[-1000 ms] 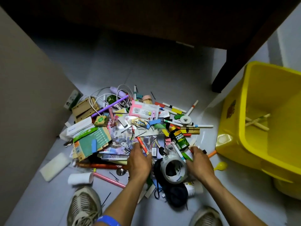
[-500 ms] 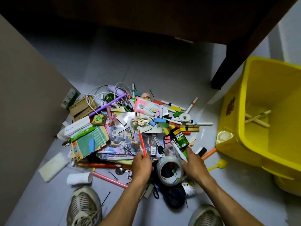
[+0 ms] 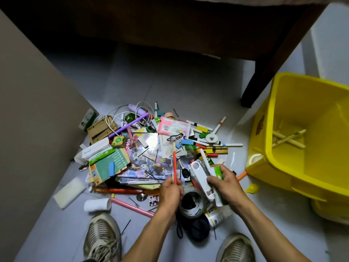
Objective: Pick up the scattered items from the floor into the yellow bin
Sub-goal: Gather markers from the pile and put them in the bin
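While both hands work over the floor pile (image 3: 151, 157), the left hand (image 3: 171, 193) pinches an orange pencil (image 3: 174, 167) upright and the right hand (image 3: 224, 186) grips a bundle of white and green packages (image 3: 205, 176) (exact contents unclear). Yellow bin (image 3: 283, 167): at 3 o'clock of the pile, holding wooden sticks (image 3: 287, 138).

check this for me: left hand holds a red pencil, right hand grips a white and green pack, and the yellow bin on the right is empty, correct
Not quite: the yellow bin is not empty. The head view shows wooden sticks lying crossed inside it. The left hand does hold a red pencil, and the right hand grips the white and green pack.
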A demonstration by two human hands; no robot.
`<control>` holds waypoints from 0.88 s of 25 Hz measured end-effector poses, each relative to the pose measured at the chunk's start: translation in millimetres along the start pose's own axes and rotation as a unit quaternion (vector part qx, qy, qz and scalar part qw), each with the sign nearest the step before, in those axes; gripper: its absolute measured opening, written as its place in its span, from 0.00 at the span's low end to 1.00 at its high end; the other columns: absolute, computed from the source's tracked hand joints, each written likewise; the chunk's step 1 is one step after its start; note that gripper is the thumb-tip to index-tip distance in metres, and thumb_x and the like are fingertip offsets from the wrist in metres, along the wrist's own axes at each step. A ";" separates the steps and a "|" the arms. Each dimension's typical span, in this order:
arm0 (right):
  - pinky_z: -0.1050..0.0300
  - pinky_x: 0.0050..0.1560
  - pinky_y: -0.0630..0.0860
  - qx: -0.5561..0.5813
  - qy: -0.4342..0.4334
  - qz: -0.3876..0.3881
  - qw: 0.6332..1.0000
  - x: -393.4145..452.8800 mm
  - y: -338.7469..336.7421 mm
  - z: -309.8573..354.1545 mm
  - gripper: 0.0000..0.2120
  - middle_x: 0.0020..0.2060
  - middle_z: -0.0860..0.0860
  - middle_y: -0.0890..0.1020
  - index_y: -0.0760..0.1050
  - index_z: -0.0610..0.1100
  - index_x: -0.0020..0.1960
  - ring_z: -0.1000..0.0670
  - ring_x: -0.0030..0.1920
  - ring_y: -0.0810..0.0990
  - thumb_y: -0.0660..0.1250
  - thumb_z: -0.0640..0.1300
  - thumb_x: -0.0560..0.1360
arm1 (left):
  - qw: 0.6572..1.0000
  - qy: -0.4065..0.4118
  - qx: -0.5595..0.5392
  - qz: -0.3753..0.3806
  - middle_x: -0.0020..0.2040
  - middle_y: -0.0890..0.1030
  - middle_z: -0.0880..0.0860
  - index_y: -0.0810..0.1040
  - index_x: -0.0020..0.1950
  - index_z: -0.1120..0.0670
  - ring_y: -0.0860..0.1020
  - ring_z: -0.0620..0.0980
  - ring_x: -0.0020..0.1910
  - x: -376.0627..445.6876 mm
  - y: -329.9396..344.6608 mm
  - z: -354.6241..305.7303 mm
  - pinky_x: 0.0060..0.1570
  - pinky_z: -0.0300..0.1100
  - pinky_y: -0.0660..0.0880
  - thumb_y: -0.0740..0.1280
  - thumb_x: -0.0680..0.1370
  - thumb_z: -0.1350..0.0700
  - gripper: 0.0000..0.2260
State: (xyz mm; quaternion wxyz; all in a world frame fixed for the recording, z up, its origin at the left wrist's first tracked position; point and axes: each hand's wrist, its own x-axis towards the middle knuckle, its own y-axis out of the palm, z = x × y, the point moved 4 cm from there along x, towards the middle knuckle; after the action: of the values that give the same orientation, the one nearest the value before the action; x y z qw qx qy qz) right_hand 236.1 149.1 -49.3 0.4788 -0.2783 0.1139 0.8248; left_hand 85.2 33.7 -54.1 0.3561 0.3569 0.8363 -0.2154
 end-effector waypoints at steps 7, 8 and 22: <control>0.53 0.32 0.80 0.196 0.018 0.032 0.980 1.4 25.8 14.3 0.12 0.42 0.42 0.86 0.75 0.41 0.58 0.45 0.37 0.85 0.64 0.30 0.77 | 0.990 0.102 -0.044 0.084 0.37 0.84 0.50 0.80 0.48 0.53 0.81 0.50 0.35 -30.0 37.0 -36.7 0.34 0.39 0.78 0.56 0.82 0.58 0.13; 0.54 0.33 0.81 0.223 0.011 0.032 0.974 -1.5 24.9 20.1 0.12 0.43 0.42 0.86 0.75 0.41 0.58 0.45 0.38 0.86 0.64 0.30 0.76 | 0.989 0.115 -0.048 0.083 0.43 0.86 0.51 0.82 0.51 0.52 0.83 0.52 0.42 -33.8 37.9 -42.2 0.42 0.44 0.80 0.57 0.82 0.58 0.13; 0.45 0.46 0.79 0.480 -0.013 -0.177 0.859 -33.9 -164.3 111.0 0.09 0.53 0.38 0.81 0.74 0.41 0.58 0.42 0.47 0.82 0.57 0.42 0.82 | 0.937 0.183 0.131 0.267 0.41 0.81 0.50 0.81 0.42 0.51 0.80 0.51 0.44 -88.7 218.8 -147.2 0.46 0.48 0.79 0.58 0.83 0.53 0.15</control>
State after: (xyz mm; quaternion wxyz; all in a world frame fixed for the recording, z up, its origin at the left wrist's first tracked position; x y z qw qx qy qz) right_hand 350.6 259.7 73.8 0.6926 -0.0189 0.4387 0.5723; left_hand 227.9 227.7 85.4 0.1914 0.6441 0.7251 -0.1507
